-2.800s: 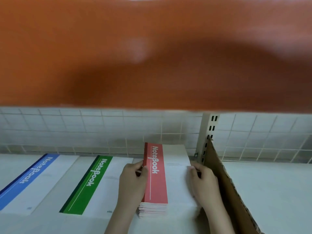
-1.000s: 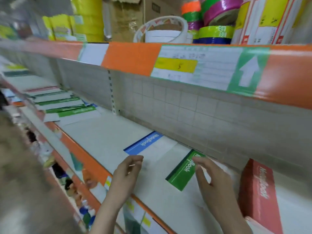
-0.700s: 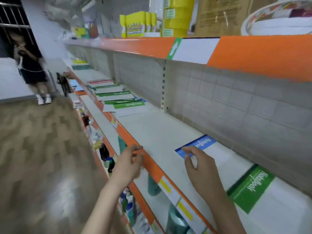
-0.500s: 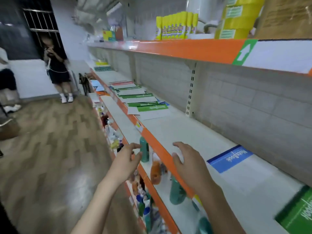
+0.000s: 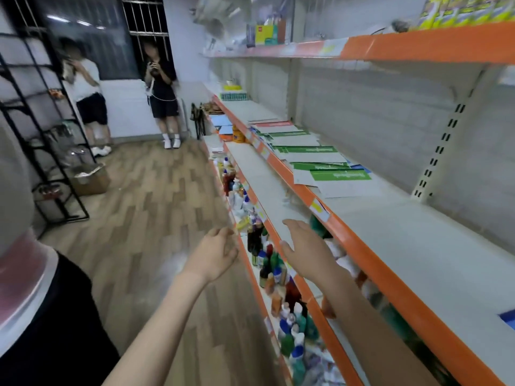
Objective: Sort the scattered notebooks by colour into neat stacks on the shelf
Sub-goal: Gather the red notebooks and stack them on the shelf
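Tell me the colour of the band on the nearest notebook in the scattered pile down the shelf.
Green, with white lettering, on the nearest notebook; the head view shows it.

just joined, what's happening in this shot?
A person is partway through sorting notebooks on a shop shelf. Both hands are empty: the left hand and the right hand are held out open in front of the shelf edge, touching nothing. A scattered pile of mostly green notebooks lies further along the shelf, unsorted. Two people stand at the far end of the aisle.
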Tool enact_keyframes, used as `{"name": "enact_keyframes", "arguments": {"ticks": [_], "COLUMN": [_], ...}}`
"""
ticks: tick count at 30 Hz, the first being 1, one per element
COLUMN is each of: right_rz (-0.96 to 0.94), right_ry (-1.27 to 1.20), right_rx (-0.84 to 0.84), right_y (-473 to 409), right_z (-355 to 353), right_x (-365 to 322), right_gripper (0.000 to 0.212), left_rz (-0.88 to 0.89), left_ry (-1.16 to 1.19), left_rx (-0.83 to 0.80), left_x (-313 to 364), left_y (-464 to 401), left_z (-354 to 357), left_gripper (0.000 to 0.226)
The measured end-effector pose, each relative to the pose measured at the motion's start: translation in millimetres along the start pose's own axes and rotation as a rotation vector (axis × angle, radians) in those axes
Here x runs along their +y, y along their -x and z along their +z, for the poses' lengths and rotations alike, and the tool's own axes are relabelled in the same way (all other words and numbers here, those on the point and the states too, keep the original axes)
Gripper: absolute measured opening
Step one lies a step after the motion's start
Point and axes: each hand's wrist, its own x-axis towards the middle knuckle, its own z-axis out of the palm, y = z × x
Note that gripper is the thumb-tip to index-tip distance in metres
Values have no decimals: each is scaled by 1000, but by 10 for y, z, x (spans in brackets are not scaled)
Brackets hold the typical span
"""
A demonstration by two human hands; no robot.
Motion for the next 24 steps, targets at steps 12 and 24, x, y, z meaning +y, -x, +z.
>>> {"name": "enact_keyframes", "arguments": {"ticks": [12, 24], "right_rz": [-31, -16], "right_ry": [-1, 37], "right_rx": [-56, -18], "right_y": [-1344, -3046], "right_z": [441, 435], "right_x": [-163, 69], "right_gripper": [50, 45], "left_rz": [15, 80], "left_ry": [-20, -89], "left_rx": [7, -8], "left_x": [-701, -887], "left_y": [-1065, -2911], "left_z": [-51, -113], "left_gripper": [43, 47]}}
